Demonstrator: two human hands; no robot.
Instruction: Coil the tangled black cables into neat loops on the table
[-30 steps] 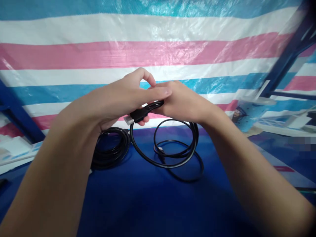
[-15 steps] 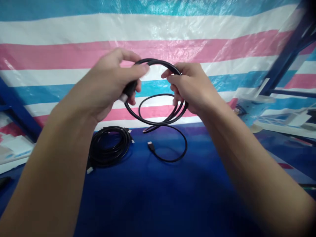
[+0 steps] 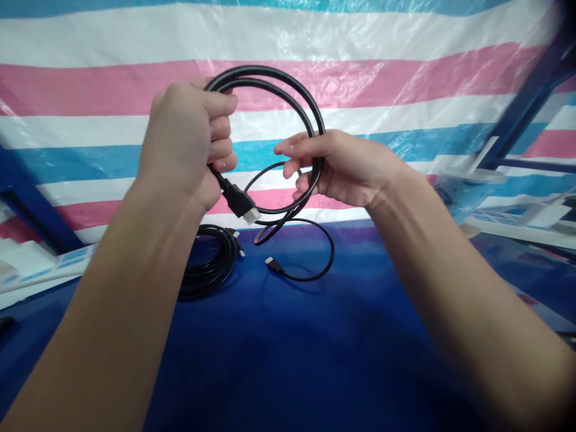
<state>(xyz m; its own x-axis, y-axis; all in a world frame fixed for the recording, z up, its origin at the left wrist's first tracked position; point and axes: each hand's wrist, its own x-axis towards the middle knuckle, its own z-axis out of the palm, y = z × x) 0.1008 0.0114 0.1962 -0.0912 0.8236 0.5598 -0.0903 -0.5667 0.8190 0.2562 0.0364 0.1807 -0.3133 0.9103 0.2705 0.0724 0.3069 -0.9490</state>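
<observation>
My left hand [image 3: 184, 138] is closed round a black HDMI cable [image 3: 279, 77], at the left side of its raised loops. Below my fist one plug [image 3: 238, 201] of this cable sticks out, its pale end tilted down to the right. On the right side of the loops, my right hand [image 3: 346, 162] holds the strands, with its fingers curled loosely round them. The rest of the cable trails down to the table, where its other plug [image 3: 274, 264] lies. A coiled bundle of black cable [image 3: 211, 270] rests beside it, partly hidden by my left forearm.
The table [image 3: 288, 348] has a dark blue surface. Behind it hangs a striped plastic sheet [image 3: 112, 90]. Blue frame posts [image 3: 526, 90] stand at both sides. At right is a light blue container [image 3: 470, 192]; white items [image 3: 31, 264] lie at left.
My left hand has turned into a fist and moved left, with the plug now hanging below it. The held loops have widened and risen. My right hand has shifted slightly down along the strands.
</observation>
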